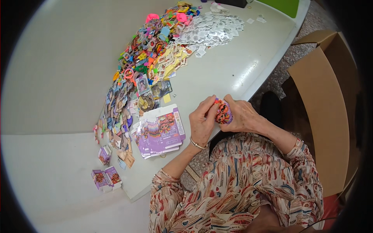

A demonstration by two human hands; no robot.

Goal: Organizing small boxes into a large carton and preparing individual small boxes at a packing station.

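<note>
Both hands are closed on a small purple printed carton with colourful cartoon faces, held just over the table's near edge. My left hand grips its left side, thumb and fingers near the top. Around the right side wraps my right hand. Whether the carton is fully folded is hidden by the fingers. Left of my left hand lies a fanned stack of flat, unfolded purple cartons with white flaps.
Beyond the stack spread a heap of small colourful plastic trinkets, picture cards, yellowish cards and white paper slips. Folded purple boxes stand at the left on the white table. An open cardboard box is to the right.
</note>
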